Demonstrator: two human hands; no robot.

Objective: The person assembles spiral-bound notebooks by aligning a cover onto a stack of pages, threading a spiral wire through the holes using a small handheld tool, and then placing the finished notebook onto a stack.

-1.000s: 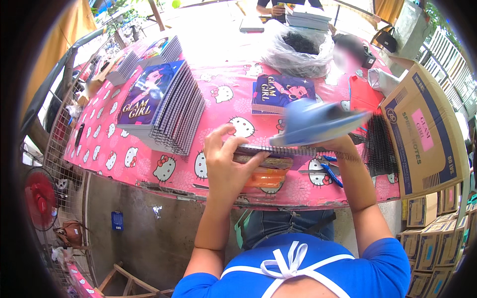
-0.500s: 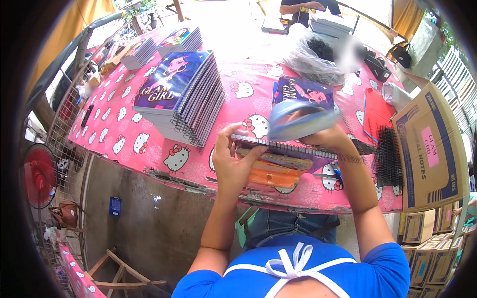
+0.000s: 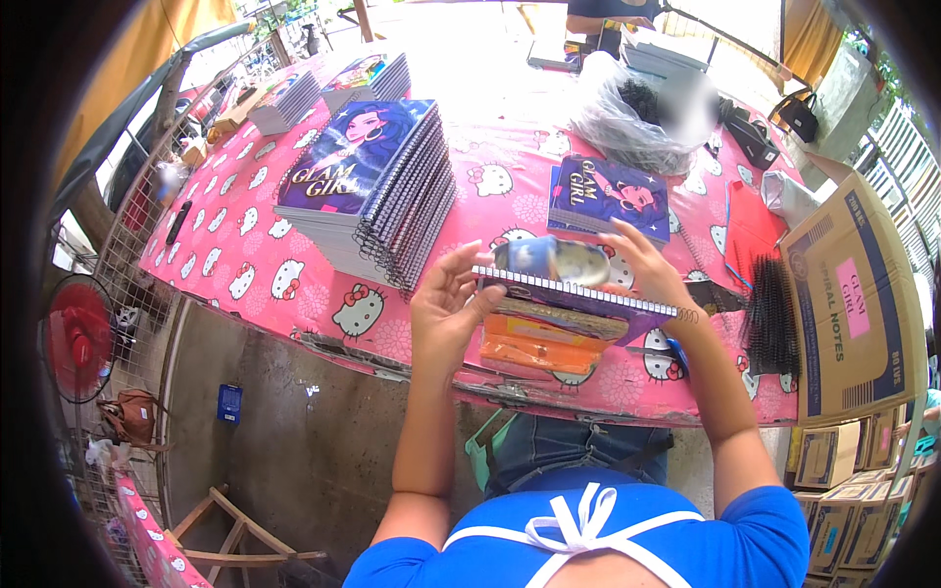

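worktop (image 3: 245, 245) pink, cat-print cover | spiral notebook stack (image 3: 377, 186) left of hands | spiral notebook (image 3: 578, 294) held over near edge, between hands | left hand (image 3: 446, 314) half-spread, fingertips on its left end | right hand (image 3: 642, 269) curled, gripping its top right

Pink-clothed table (image 3: 245, 235), notebook stacks (image 3: 377, 191), perhaps combs (image 3: 769, 318)

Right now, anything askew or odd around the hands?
The spiral wire sticks out past the right end of the notebook held in both hands, left hand and right hand. The big notebook stack leans, fanned sideways. Nothing spilled.
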